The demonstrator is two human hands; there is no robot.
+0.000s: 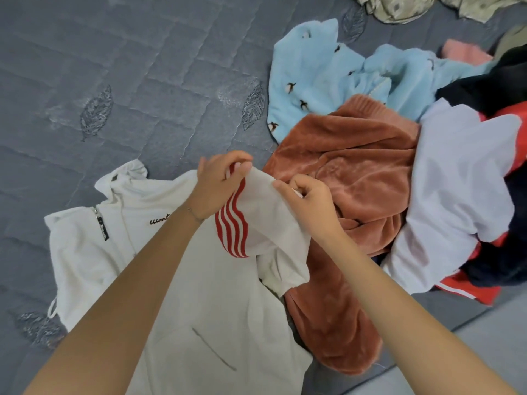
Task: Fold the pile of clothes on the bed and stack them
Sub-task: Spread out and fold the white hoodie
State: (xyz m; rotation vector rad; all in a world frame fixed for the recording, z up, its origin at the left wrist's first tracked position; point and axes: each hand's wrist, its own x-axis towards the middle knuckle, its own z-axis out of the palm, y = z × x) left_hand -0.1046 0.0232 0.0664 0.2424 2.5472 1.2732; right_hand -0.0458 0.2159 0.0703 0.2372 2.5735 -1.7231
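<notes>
White zip-up hoodie with black chest script (pixel 176 295) lies front-up on grey quilted bed cover with leaf stitching (pixel 128 81), collar toward the left, near the bed's near edge. One sleeve, white with red stripes (pixel 256 212), is lifted off the hoodie body. Left hand (pixel 216 183) pinches the striped sleeve end, fingers (pixel 242 159) curled over the fabric edge; thin bracelet (pixel 195 215) on that wrist. Right hand (pixel 308 203) grips the same sleeve on its plain side, fingers (pixel 288 185) curled tight into the cloth. Sleeve is stretched between both hands.

Unfolded pile sits just right of the hoodie: rust-orange velvety garment (pixel 356 172) touching the hoodie, light blue fleece with small bird print (pixel 313 75) behind it, white smooth garment (pixel 456 181) over red-and-navy clothing (pixel 470 289), pink fleece piece (pixel 464 51) at back. Beige patterned cloth (pixel 399 7) at top edge. Pale grey floor (pixel 484 352) lower right.
</notes>
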